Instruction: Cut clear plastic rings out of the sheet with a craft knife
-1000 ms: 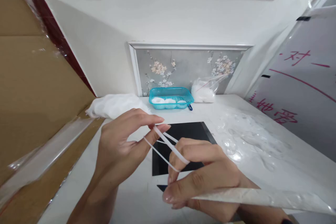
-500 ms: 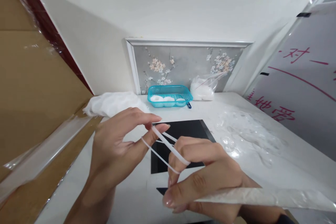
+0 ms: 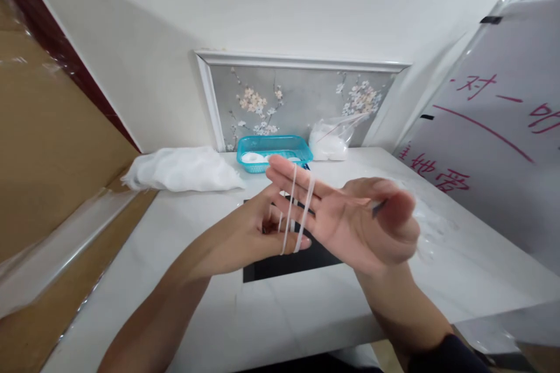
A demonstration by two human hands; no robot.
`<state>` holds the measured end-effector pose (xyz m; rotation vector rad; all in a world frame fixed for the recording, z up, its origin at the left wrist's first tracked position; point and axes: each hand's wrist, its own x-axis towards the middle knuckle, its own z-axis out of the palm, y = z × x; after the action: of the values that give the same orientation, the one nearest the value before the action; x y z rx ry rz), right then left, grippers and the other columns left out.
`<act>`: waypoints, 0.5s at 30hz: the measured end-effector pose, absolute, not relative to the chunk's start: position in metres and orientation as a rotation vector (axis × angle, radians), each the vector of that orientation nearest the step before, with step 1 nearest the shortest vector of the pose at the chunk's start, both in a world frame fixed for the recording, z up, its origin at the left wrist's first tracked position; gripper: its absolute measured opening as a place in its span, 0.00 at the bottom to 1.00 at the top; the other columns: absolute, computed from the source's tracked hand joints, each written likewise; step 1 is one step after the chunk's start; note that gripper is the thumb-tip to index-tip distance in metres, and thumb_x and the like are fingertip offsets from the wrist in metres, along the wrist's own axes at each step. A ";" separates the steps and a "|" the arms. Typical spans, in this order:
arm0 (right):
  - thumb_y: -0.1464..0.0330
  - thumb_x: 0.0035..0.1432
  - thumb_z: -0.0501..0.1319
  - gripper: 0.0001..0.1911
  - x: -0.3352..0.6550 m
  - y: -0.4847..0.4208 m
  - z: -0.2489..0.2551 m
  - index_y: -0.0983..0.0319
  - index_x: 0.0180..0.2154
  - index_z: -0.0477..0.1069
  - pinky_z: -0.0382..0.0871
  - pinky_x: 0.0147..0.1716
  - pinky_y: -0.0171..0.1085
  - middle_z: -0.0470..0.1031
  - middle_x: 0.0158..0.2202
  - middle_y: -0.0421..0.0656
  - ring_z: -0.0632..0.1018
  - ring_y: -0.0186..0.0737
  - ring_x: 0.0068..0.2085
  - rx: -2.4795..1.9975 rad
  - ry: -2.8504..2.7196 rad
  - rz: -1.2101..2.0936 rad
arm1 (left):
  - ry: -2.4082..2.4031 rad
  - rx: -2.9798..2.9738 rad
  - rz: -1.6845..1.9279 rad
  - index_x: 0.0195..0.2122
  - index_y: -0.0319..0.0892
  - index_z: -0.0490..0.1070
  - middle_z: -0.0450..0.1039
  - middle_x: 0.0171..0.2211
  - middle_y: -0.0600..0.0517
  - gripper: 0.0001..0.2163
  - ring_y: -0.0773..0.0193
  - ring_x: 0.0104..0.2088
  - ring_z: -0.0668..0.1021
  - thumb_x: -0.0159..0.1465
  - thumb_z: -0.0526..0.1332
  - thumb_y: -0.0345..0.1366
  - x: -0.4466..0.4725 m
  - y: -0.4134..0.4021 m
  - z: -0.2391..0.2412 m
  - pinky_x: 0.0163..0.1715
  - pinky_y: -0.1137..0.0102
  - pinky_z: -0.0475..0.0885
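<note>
A thin white elastic band (image 3: 301,215) is stretched between my two hands above a black mat (image 3: 280,265) on the white table (image 3: 196,291). My right hand (image 3: 350,221) is turned palm up with its fingers stretched out to the left, and the band loops over those fingers. My left hand (image 3: 245,236) lies just behind and below it, fingers curled, with the band's lower end hooked round its thumb and fingertips. The right thumb is smeared by motion.
At the back wall stand a teal basket (image 3: 273,154) with white round pieces, a clear bag of white stuff (image 3: 330,143) and a white cloth bundle (image 3: 179,169). Clear plastic pieces (image 3: 433,224) lie right. A whiteboard (image 3: 494,128) leans right, wrapped cardboard (image 3: 44,145) left.
My right hand has opened from a curled grip and turned palm up, fingers spread inside the band. The clear sheet it held has dropped to the lower right. The view tilted down.
</note>
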<state>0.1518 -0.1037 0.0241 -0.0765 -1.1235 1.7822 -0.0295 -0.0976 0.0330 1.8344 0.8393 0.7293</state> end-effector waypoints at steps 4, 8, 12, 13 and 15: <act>0.47 0.49 0.70 0.14 0.156 -0.105 0.029 0.47 0.33 0.79 0.51 0.67 0.59 0.75 0.58 0.36 0.62 0.48 0.69 -0.135 -1.097 1.823 | 0.826 1.666 0.584 0.61 0.50 0.60 0.69 0.29 0.58 0.30 0.68 0.27 0.70 0.60 0.70 0.43 -0.031 -0.094 0.030 0.25 0.73 0.65; 0.50 0.55 0.68 0.11 0.159 -0.106 0.032 0.47 0.36 0.78 0.50 0.67 0.61 0.77 0.54 0.37 0.66 0.47 0.67 -0.173 -1.020 1.826 | 0.778 1.623 0.632 0.60 0.50 0.59 0.67 0.30 0.59 0.30 0.70 0.28 0.69 0.59 0.71 0.40 -0.029 -0.093 0.030 0.27 0.74 0.64; 0.52 0.58 0.65 0.09 0.162 -0.106 0.033 0.46 0.38 0.77 0.50 0.68 0.60 0.77 0.55 0.37 0.66 0.46 0.67 -0.151 -0.986 1.829 | 0.755 1.530 0.621 0.63 0.52 0.54 0.70 0.30 0.59 0.34 0.70 0.27 0.71 0.60 0.70 0.38 -0.026 -0.093 0.034 0.27 0.75 0.65; 0.51 0.58 0.65 0.11 0.162 -0.106 0.033 0.46 0.40 0.77 0.50 0.68 0.60 0.75 0.57 0.37 0.64 0.46 0.68 -0.170 -1.005 1.822 | 0.765 1.519 0.628 0.63 0.52 0.53 0.71 0.31 0.58 0.35 0.70 0.28 0.72 0.59 0.71 0.37 -0.025 -0.093 0.034 0.27 0.75 0.65; 0.48 0.58 0.64 0.15 0.164 -0.106 0.034 0.46 0.42 0.76 0.51 0.68 0.59 0.74 0.59 0.38 0.63 0.46 0.69 -0.209 -1.046 1.795 | 0.794 1.520 0.654 0.61 0.51 0.55 0.70 0.30 0.59 0.35 0.70 0.27 0.71 0.57 0.72 0.38 -0.024 -0.094 0.034 0.26 0.76 0.65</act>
<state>0.1641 -0.1063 0.0341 -0.2090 -1.0462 1.7951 -0.0240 -0.0937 0.0337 1.5200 0.7940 0.6542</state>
